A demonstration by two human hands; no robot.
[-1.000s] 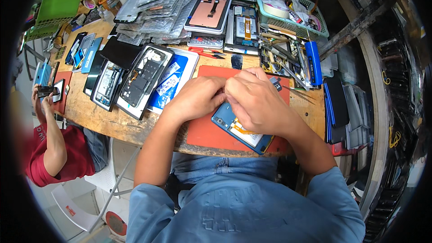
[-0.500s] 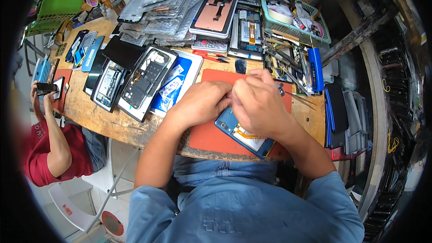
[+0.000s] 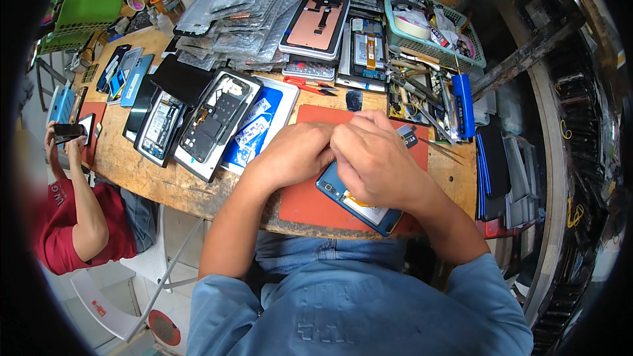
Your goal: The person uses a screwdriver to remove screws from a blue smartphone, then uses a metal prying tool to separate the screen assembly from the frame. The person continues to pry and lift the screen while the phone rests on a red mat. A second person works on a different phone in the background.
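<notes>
Wooden bench (image 3: 142, 178), cluttered. Landmark: red mat (image 3: 310, 201) at front edge. Left of mat: opened phone frames (image 3: 214, 125). On mat: blue phone (image 3: 356, 204), w/ left hand (image 3: 297, 155) and right hand (image 3: 372, 161) closed over it, touching. Right of mat: tool pile (image 3: 428, 102).

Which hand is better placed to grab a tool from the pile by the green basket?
Right. The right hand sits on the blue phone nearest the tool pile at the mat's right edge; the left hand lies farther, on the other side.
</notes>
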